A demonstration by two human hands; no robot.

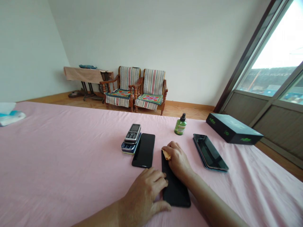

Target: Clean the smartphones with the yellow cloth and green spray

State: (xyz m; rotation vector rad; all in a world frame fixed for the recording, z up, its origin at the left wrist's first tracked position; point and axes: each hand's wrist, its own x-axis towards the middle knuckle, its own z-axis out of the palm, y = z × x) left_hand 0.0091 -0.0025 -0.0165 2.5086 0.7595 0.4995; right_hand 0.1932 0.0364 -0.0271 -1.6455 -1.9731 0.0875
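A flat black phone (176,190) lies on the pink cloth in front of me, partly covered by both hands. My right hand (177,157) is closed around a crumpled yellow cloth (166,154), which presses on the phone's far end. At the phone's left side, my left hand (148,190) has its fingers bent against the edge and its thumb near the lower corner. Just left of it rests another black phone (144,150), screen up. A small stack of keypad phones (133,133) touches that one's left side.
A green bottle (180,125) with a black cap stands beyond my right hand. To the right are stacked tablet-like devices (210,152) and a black box (233,127). White-and-blue packaging (10,118) sits far left. Two wooden chairs (151,88) stand past the pink surface's far edge.
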